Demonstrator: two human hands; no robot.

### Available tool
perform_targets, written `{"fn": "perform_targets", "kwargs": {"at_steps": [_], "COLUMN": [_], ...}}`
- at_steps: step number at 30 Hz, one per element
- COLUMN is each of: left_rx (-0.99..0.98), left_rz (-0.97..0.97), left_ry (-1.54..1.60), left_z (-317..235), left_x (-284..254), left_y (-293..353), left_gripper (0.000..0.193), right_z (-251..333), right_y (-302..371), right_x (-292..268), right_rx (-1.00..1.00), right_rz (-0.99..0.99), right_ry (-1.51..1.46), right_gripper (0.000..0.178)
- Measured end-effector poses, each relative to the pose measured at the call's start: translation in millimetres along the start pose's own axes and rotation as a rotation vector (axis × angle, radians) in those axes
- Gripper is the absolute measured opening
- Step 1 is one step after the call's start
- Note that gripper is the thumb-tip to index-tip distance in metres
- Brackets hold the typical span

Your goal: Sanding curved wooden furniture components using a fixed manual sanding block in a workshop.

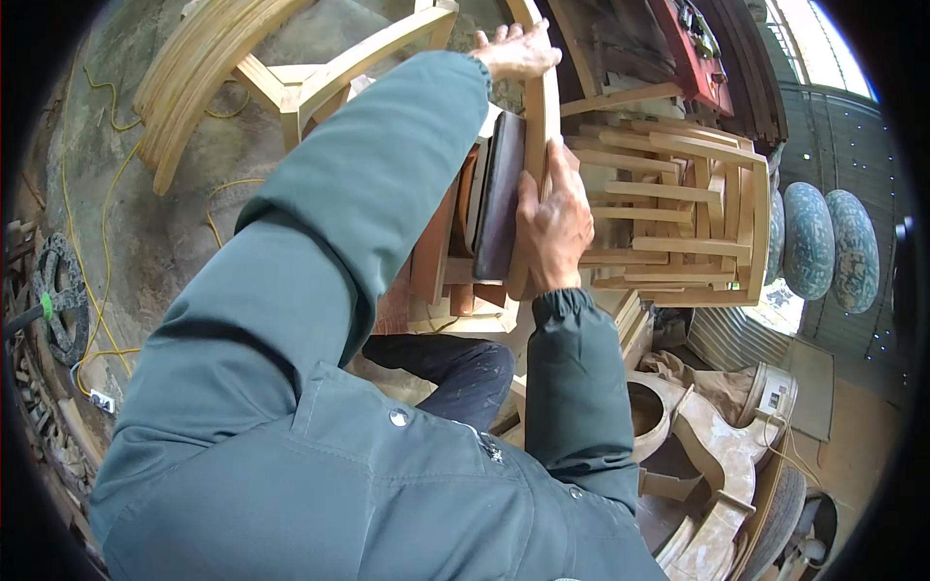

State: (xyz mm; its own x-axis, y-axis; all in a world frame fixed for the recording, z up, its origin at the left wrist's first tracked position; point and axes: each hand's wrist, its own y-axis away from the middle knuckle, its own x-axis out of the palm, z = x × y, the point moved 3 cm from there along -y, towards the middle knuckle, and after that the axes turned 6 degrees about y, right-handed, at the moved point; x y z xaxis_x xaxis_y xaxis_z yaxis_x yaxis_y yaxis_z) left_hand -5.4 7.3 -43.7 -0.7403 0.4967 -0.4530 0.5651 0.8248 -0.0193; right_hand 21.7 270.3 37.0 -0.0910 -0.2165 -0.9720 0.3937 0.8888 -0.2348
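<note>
A curved length of pale wood (541,107) stretches away from me between my hands. At its far part, my left hand (518,53) lies across the wood and holds it, some fingertips showing on the left side. Closer to me, my right hand (557,218) grips the same wood, thumb on the left and fingers along the right. Right against the wood's left side is a dark flat strip (499,198), probably the belt of a sanding machine. Reddish-brown boards (433,247) stand just left of it. The wood's near end shows below my right thumb.
Curved wooden parts (218,68) and a joined frame (358,63) stand at far left. Stacked pale wooden frames (688,208) are on the right. A whitish machine casting (712,445) sits near right. Yellow cable (102,252) crosses the floor beside a black spoked wheel (60,298).
</note>
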Motion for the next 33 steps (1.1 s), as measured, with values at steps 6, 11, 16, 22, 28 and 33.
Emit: {"fn": "perform_targets", "kwargs": {"at_steps": [6,11,16,22,28,33], "left_rx": [-0.096,-0.18,-0.238,-0.043,0.115,0.183], "left_rz": [0.012,-0.166,0.055,-0.008,0.018,0.035], "left_ry": [0.139,0.155,-0.06,-0.293,-0.426,-0.541], "left_z": [60.8,-27.4,-8.9,-41.4,-80.9,-97.9], "left_x": [-33.2,-15.2,-16.2,-2.6,8.0,16.3], "left_y": [-39.0,-0.8,2.0,52.8,133.2,199.7], "left_gripper": [0.089,0.096,0.097,0.103,0.088,0.083], "right_z": [39.4,17.0,23.0,11.5,-2.6,-1.6], "right_y": [-45.5,-59.6,-27.3,35.7,112.8,175.0], "right_x": [18.0,5.5,9.0,-2.5,-6.5,2.6], "right_rx": [-0.04,0.081,0.005,-0.007,-0.002,0.008], "right_rz": [0.006,0.058,-0.047,-0.11,-0.229,-0.321], "right_ry": [-0.074,-0.063,-0.085,-0.013,-0.06,-0.127], "right_gripper": [0.056,0.053,0.046,0.051,0.059,0.058]}}
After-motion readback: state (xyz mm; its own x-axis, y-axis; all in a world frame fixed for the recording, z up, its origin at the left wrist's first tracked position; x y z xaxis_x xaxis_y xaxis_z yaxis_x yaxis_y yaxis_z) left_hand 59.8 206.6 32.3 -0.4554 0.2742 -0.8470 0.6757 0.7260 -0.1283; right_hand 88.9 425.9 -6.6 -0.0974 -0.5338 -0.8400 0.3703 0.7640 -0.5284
